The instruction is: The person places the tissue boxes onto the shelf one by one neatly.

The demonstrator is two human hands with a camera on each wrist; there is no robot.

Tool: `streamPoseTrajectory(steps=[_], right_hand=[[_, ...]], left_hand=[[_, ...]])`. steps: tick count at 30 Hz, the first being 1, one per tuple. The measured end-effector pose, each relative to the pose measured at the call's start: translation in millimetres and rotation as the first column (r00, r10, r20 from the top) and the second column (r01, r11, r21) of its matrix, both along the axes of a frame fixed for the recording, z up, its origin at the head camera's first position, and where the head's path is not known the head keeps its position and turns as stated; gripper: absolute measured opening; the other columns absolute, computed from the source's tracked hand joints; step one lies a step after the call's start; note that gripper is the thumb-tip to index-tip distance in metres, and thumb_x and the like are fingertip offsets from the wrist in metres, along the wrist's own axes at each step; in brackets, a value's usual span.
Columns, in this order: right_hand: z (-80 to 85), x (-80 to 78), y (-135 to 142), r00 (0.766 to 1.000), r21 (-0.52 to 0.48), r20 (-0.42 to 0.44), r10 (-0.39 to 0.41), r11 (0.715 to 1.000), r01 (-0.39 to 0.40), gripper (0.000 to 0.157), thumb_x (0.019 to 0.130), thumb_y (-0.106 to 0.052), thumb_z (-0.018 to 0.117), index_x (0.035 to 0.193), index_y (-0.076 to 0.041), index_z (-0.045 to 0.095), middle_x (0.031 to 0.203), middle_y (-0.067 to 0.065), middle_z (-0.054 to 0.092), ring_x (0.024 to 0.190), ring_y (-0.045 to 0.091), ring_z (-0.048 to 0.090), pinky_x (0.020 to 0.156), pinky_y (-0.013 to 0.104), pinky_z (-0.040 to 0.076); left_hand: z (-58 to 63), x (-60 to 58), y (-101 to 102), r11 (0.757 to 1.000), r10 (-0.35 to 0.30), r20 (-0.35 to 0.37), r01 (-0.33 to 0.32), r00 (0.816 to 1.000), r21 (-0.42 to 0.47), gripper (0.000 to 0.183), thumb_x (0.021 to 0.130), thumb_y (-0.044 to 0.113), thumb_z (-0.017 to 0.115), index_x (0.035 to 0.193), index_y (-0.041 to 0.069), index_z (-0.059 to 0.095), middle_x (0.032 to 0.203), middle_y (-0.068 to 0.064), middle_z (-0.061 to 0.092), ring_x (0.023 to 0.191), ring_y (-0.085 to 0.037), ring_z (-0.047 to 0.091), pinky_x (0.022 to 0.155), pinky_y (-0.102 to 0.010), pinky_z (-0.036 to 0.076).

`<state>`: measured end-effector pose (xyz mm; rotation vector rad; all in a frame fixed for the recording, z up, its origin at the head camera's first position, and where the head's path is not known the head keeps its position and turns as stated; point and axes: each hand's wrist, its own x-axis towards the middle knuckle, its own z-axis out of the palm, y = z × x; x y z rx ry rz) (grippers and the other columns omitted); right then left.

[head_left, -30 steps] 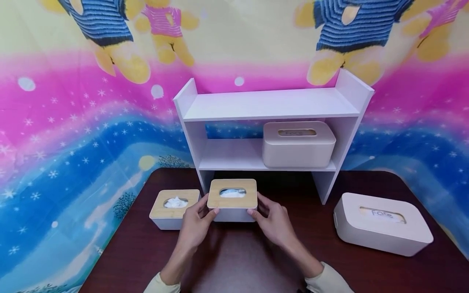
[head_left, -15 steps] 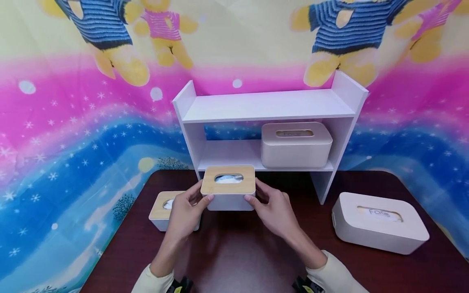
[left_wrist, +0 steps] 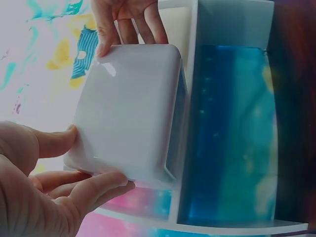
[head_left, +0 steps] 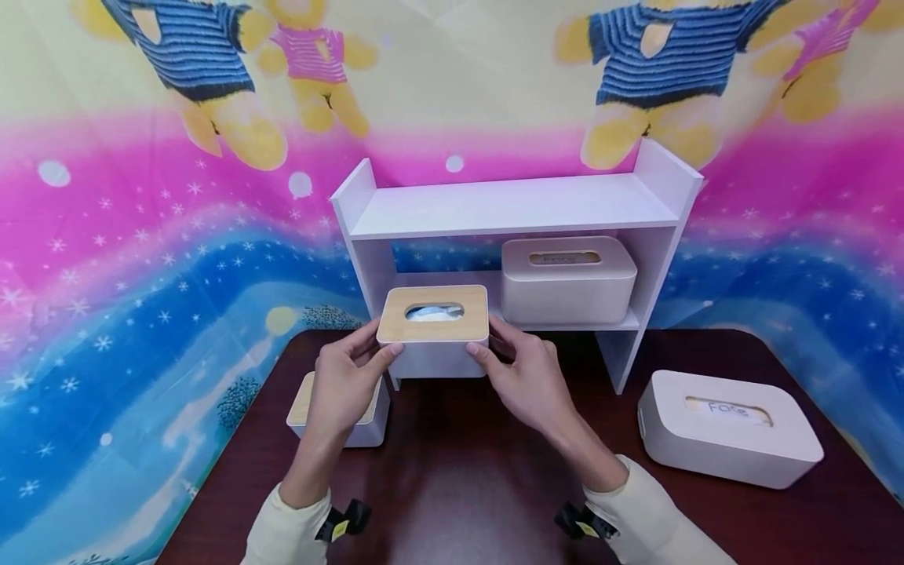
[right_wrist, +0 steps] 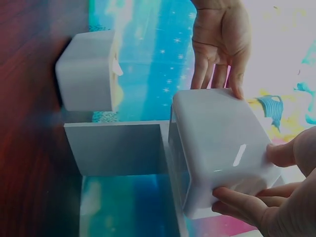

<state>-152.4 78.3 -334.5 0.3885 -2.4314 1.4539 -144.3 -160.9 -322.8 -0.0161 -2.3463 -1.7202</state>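
Note:
Between both hands, a small white tissue box (head_left: 433, 318) with a wooden lid is held in the air in front of the middle shelf. My left hand (head_left: 346, 377) grips its left side, thumb on the front edge. The right side is gripped by my right hand (head_left: 526, 373) in the same way. The wrist views show the smooth white underside of the tissue box (left_wrist: 128, 108), fingers against its sides. A second wooden-lidded tissue box (head_left: 367, 424) stands on the table, partly hidden behind my left hand.
A white two-tier shelf (head_left: 515, 208) stands at the back of the dark table (head_left: 466, 486). On its middle board, to the right, sits a larger white tissue box (head_left: 568, 286). Another large white tissue box (head_left: 730, 431) lies on the table at the right.
Both hands have lifted the tissue box from low over the table up and forward to the middle shelf's height, slightly leftward. The other boxes stay put.

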Motion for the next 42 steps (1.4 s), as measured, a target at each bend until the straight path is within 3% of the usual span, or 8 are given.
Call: streamPoseTrajectory(steps=[11, 21, 24, 27, 29, 35, 38, 42], right_hand=[[16.7, -15.0, -0.5, 0.999, 0.023, -0.014, -0.030, 0.999, 0.030, 0.061, 0.104, -0.031, 0.074, 0.157, -0.009, 0.054, 0.150, 0.016, 0.063, 0.128, 0.027, 0.071, 0.099, 0.046, 0.063], [14.7, -46.1, -6.9, 0.997, -0.004, 0.000, -0.081, 0.997, 0.081, 0.058, 0.103, -0.030, 0.074, 0.153, -0.006, 0.058, 0.139, 0.017, 0.071, 0.123, 0.027, 0.074, 0.098, 0.045, 0.064], [12.8, -53.4, -9.9, 0.994, 0.008, -0.007, -0.109, 0.994, 0.109, 0.055, 0.104, -0.032, 0.074, 0.152, -0.008, 0.060, 0.120, 0.016, 0.081, 0.099, 0.024, 0.079, 0.084, 0.039, 0.064], [11.9, -58.9, -13.3, 0.991, 0.027, -0.017, -0.136, 0.990, 0.136, 0.054, 0.105, -0.034, 0.072, 0.151, -0.009, 0.061, 0.087, 0.015, 0.077, 0.069, 0.021, 0.063, 0.072, 0.036, 0.052], [11.0, -62.0, -15.6, 0.988, 0.031, -0.029, -0.150, 0.988, 0.151, 0.052, 0.105, -0.034, 0.071, 0.150, -0.009, 0.063, 0.079, 0.014, 0.071, 0.064, 0.022, 0.052, 0.073, 0.038, 0.050], [8.4, -71.5, -21.5, 0.980, 0.015, -0.071, -0.186, 0.982, 0.188, 0.045, 0.104, -0.031, 0.073, 0.144, -0.009, 0.069, 0.121, 0.015, 0.080, 0.095, 0.027, 0.069, 0.101, 0.048, 0.057], [6.0, -76.7, -24.1, 0.978, 0.005, -0.079, -0.195, 0.981, 0.196, 0.045, 0.104, -0.031, 0.073, 0.143, -0.009, 0.070, 0.126, 0.016, 0.079, 0.105, 0.030, 0.073, 0.104, 0.050, 0.057], [2.8, -81.4, -26.5, 0.977, -0.001, -0.089, -0.194, 0.981, 0.195, 0.045, 0.105, -0.031, 0.072, 0.144, -0.009, 0.069, 0.114, 0.017, 0.081, 0.093, 0.032, 0.073, 0.097, 0.049, 0.059]], left_hand=[[12.1, -24.2, -0.8, 1.000, 0.011, 0.023, -0.011, 1.000, 0.015, 0.058, 0.101, 0.016, 0.077, 0.155, 0.009, 0.057, 0.152, -0.017, 0.064, 0.134, -0.027, 0.068, 0.110, -0.045, 0.055], [13.2, -56.1, 1.6, 0.999, 0.041, 0.030, -0.041, 0.999, 0.007, 0.056, 0.103, 0.014, 0.074, 0.155, 0.006, 0.056, 0.155, -0.018, 0.061, 0.136, -0.032, 0.066, 0.110, -0.048, 0.056], [12.7, -63.9, 3.2, 0.997, 0.071, 0.023, -0.071, 0.997, -0.008, 0.054, 0.102, 0.013, 0.074, 0.154, 0.007, 0.058, 0.153, -0.018, 0.063, 0.134, -0.033, 0.068, 0.107, -0.049, 0.058], [11.7, -70.5, 3.9, 0.995, 0.096, 0.011, -0.096, 0.995, -0.009, 0.052, 0.102, 0.012, 0.075, 0.152, 0.007, 0.061, 0.151, -0.018, 0.064, 0.134, -0.033, 0.068, 0.107, -0.050, 0.058], [11.3, -73.4, 4.1, 0.994, 0.112, -0.001, -0.112, 0.994, -0.009, 0.051, 0.102, 0.012, 0.075, 0.150, 0.007, 0.062, 0.149, -0.018, 0.065, 0.133, -0.034, 0.068, 0.107, -0.050, 0.058], [9.3, -82.3, 5.4, 0.991, 0.131, -0.035, -0.130, 0.991, 0.016, 0.050, 0.101, 0.013, 0.077, 0.149, 0.005, 0.063, 0.147, -0.019, 0.066, 0.133, -0.032, 0.068, 0.108, -0.049, 0.057], [7.4, -86.0, 6.1, 0.990, 0.144, -0.050, -0.143, 0.988, 0.023, 0.050, 0.101, 0.013, 0.077, 0.148, 0.006, 0.063, 0.147, -0.019, 0.066, 0.134, -0.031, 0.067, 0.108, -0.049, 0.057], [4.0, -89.6, 6.2, 0.988, 0.156, -0.069, -0.154, 0.985, 0.030, 0.049, 0.101, 0.012, 0.077, 0.147, 0.006, 0.064, 0.144, -0.020, 0.067, 0.134, -0.030, 0.066, 0.109, -0.048, 0.056]])
